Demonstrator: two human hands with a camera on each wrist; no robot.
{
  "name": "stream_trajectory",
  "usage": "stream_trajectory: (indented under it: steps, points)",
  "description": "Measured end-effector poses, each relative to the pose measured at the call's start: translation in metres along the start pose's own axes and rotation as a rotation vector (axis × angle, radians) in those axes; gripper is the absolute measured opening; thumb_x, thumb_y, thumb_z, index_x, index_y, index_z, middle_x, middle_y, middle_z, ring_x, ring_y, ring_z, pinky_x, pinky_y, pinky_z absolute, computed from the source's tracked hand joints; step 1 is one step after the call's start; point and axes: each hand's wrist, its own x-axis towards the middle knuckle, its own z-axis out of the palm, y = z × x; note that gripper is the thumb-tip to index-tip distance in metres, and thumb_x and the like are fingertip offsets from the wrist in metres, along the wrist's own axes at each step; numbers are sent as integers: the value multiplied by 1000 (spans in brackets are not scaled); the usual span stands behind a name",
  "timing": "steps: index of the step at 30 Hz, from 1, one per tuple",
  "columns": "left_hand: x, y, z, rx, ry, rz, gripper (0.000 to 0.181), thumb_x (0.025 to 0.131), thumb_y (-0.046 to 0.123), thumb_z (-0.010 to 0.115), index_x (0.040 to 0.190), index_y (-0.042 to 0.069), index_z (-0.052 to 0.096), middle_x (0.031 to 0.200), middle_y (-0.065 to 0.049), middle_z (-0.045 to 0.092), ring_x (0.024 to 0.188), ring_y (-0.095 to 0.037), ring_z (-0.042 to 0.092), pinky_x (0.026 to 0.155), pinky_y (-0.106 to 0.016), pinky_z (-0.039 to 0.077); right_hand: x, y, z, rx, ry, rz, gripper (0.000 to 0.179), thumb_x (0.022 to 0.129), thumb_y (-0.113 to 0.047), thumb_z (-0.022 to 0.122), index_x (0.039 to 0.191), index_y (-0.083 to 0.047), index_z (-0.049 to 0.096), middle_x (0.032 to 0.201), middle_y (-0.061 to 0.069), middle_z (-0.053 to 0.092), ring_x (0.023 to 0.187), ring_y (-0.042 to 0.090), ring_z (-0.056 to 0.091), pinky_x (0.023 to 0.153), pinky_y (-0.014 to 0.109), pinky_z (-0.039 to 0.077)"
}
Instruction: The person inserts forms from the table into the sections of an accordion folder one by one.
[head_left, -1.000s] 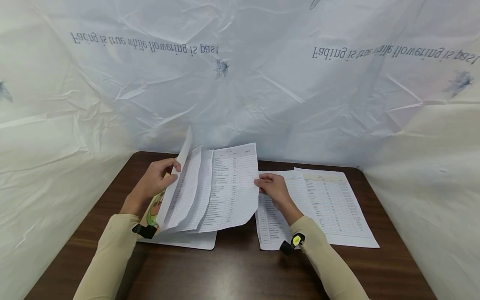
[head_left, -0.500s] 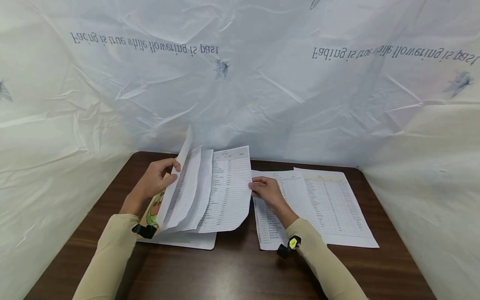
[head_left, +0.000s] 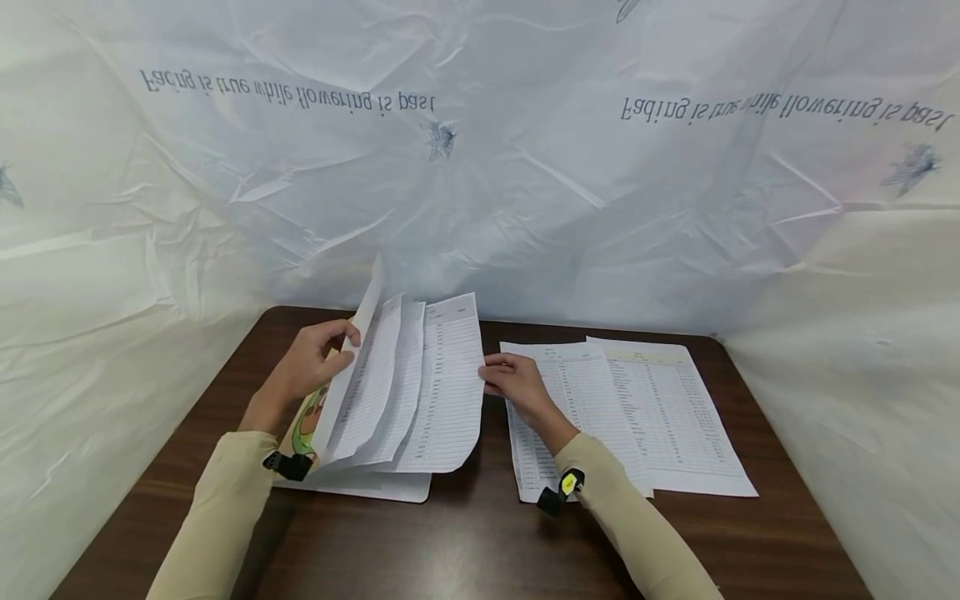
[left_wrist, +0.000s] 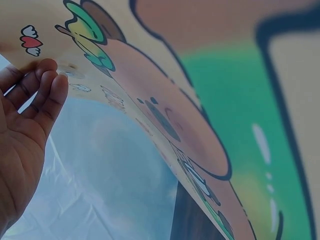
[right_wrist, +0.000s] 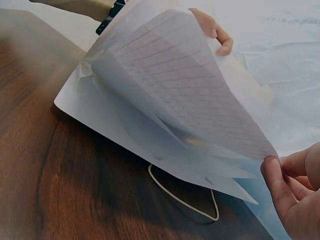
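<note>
While the outermost printed sheet [head_left: 446, 392] leans open at the right of the folder [head_left: 390, 487], its free edge is under control of the right hand [head_left: 517, 385]. That hand is closed to a pinch: thumb and fingers meet on the edge, as the right wrist view confirms. The left hand [head_left: 309, 358] is partly closed, with thumb and bent fingers gripping the edge of the front cover [head_left: 343, 392], which stands tilted upward.

To the right, two loose sheets, one at left [head_left: 583, 392] and one at right [head_left: 667, 408], lie flat and overlap. The right forearm, in a pale sleeve [head_left: 637, 517], crosses above the left one and hides part of it. Each wrist bears a dark strap, left [head_left: 288, 464] and right [head_left: 552, 500]; the right one has a yellow face.

The folder sits left of centre, its back cover flat. At least two further inner sheets [head_left: 386, 379] stand fanned between the front cover and the pinched sheet; how they are fastened cannot be determined. Cartoon figures mark the cover's outer face. A pale cord [right_wrist: 173, 198] loops from the folder's edge onto the dark wood tabletop [head_left: 465, 542]. Behind hangs a creased white curtain [head_left: 480, 208] with inverted lettering.
</note>
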Motion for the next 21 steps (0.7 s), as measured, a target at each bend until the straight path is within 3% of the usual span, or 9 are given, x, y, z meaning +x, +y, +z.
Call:
stream_trajectory:
  steps: [21]
  points:
    - [0, -1, 2, -23, -4, -7, 17, 87, 0, 58, 99, 11, 62, 96, -2, 64, 74, -13, 56, 64, -24, 45, 3, -1, 35, 28, -130, -14, 36, 93, 1, 66, 128, 7, 62, 115, 24, 69, 93, 20, 72, 80, 33, 59]
